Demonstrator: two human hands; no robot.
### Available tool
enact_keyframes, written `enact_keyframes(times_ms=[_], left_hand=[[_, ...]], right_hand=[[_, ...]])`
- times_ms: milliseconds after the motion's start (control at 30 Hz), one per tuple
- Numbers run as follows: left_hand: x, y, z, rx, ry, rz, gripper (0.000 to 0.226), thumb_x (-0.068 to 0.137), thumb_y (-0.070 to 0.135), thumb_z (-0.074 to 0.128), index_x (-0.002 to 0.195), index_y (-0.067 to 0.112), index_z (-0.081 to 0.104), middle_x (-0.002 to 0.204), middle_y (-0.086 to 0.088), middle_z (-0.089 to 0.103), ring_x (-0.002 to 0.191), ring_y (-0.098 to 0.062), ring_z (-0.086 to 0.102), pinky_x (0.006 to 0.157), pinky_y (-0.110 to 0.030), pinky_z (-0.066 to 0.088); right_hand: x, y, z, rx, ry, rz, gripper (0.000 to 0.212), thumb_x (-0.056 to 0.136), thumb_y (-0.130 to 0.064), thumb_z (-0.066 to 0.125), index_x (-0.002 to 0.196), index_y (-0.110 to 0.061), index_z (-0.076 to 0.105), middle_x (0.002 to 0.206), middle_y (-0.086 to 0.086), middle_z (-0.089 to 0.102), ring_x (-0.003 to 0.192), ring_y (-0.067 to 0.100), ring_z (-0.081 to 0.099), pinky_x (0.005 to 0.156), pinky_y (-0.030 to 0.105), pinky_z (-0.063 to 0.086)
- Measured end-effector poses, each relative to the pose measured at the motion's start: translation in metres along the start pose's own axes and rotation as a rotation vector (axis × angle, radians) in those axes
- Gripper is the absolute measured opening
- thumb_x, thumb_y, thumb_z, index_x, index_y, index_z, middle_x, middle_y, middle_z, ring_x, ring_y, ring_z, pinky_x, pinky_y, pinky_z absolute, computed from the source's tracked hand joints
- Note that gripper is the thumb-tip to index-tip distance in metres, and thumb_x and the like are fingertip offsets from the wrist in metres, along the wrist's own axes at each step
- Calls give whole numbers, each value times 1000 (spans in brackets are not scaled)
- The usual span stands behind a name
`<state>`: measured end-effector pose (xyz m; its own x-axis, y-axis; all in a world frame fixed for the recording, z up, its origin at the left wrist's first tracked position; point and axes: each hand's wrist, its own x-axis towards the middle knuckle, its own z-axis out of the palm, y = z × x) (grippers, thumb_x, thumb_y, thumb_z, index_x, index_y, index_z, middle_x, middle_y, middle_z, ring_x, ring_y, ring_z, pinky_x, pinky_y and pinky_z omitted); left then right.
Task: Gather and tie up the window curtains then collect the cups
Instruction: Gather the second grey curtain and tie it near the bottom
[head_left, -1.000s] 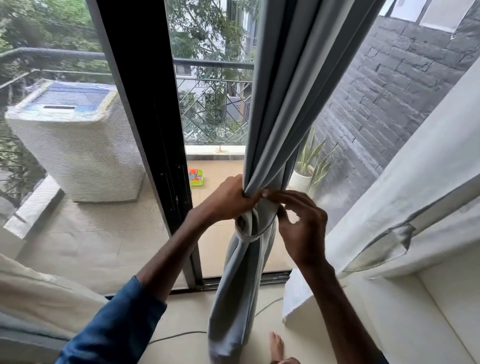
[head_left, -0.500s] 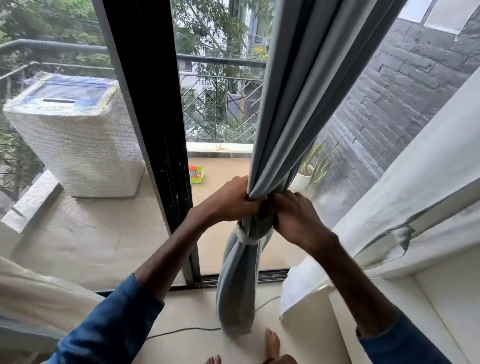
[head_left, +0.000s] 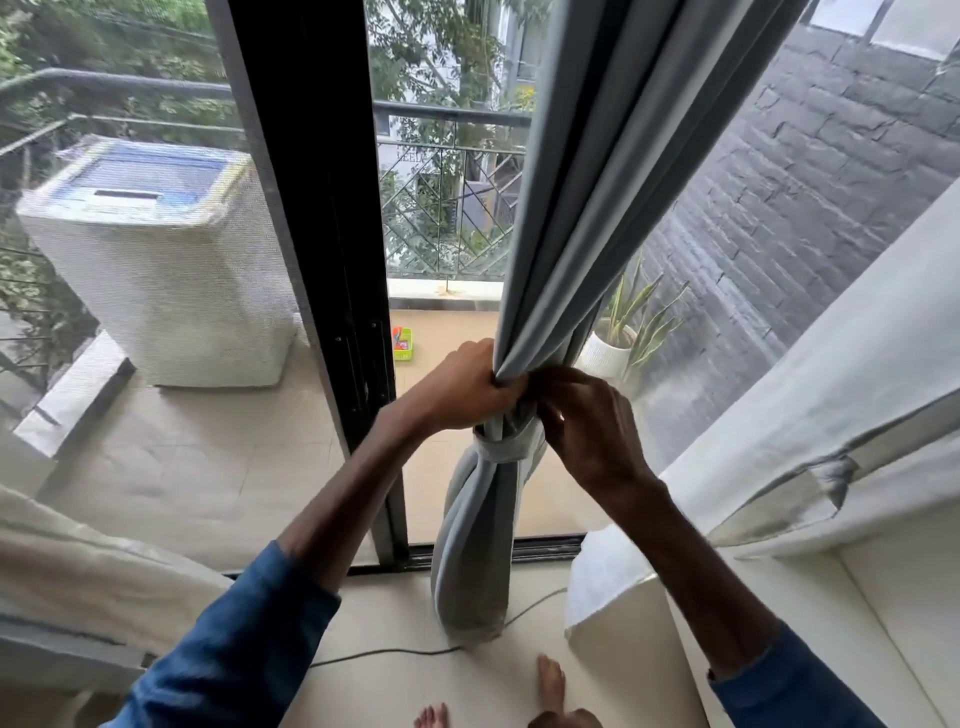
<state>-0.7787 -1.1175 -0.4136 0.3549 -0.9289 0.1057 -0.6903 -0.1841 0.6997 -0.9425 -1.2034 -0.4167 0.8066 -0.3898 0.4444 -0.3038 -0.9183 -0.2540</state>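
A grey curtain (head_left: 587, 197) hangs gathered into one bundle in front of the glass door. A grey tie band (head_left: 501, 449) wraps the bundle just below my hands. My left hand (head_left: 462, 384) grips the gathered folds from the left side. My right hand (head_left: 587, 421) has its fingers curled onto the fabric at the knot, from the right. Below the band the curtain's lower end (head_left: 472, 561) hangs down to the floor. No cups are in view.
A black door frame (head_left: 332, 270) stands left of the curtain. White cloth-covered furniture (head_left: 831, 389) fills the right, another pale cushion (head_left: 78, 571) the lower left. A cable (head_left: 395, 652) lies on the floor by my bare feet (head_left: 550, 680). Outside are a washing machine (head_left: 161, 270) and a potted plant (head_left: 618, 338).
My right hand turned from pinching with stretched fingers to a closed grip at the knot, then loosened slightly. The lower curtain hangs straighter. The view shifted a little upward.
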Motion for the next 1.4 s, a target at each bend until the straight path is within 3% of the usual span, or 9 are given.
enact_keyframes(times_ms=[233,400,467,600,700,800,1000,1200,1400], left_hand=[[3,1,5,10,16,10,35,79,46,50,89,13,60,84,-10,67,76,-31,64,66,-44,53],[-1,11,9,14,12,10,24,73,36,48,79,14,52,76,-11,61,74,-37,60,62,-43,48],[-2,10,6,12,20,-6,26,73,38,48,80,14,53,79,-11,61,75,-36,60,63,-42,48],[0,-5,-6,-11,62,-47,39,72,51,46,82,14,56,82,-9,64,78,-34,63,66,-46,52],[-2,-11,-13,-54,63,-77,45,75,51,51,92,11,62,89,-11,68,85,-33,65,71,-49,55],[-3,-8,-11,-73,65,-83,22,81,31,57,83,10,58,78,-10,63,77,-31,62,68,-48,52],[-5,2,-5,-68,83,-75,18,84,26,57,75,11,51,75,-12,59,74,-34,58,63,-45,48],[-3,4,-2,-70,76,-65,29,81,31,55,80,3,53,73,-13,57,67,-21,48,63,-48,47],[-6,7,4,-62,105,-51,21,89,20,59,83,0,54,76,-15,61,68,-31,55,61,-44,46]], right_hand=[[18,2,-18,-175,-440,-60,46,79,-7,59,120,-27,69,126,2,66,102,39,65,76,37,52],[33,-3,-30,-114,-815,17,27,77,4,57,96,-10,70,87,7,72,90,30,71,68,35,56],[30,-3,-31,-80,-684,32,23,86,-2,59,99,-18,70,91,10,71,93,35,69,74,40,55],[21,0,-14,-95,-111,-54,27,84,-22,68,101,-42,73,90,-1,76,82,30,71,63,35,51],[12,4,-1,190,204,42,22,81,-14,76,94,-31,77,86,-9,74,71,10,69,57,31,52],[-11,8,27,427,381,268,10,85,-10,76,87,-18,71,82,-7,71,71,6,69,53,26,54],[-53,-5,63,1387,77,820,16,99,-7,59,108,-4,72,95,13,75,90,23,72,86,41,61],[-52,2,57,1636,22,1123,14,92,-11,68,101,-7,77,90,5,72,77,12,70,62,16,55],[-59,8,65,1811,-120,1056,11,89,-22,69,88,-24,79,90,-7,67,77,2,60,51,14,33]])
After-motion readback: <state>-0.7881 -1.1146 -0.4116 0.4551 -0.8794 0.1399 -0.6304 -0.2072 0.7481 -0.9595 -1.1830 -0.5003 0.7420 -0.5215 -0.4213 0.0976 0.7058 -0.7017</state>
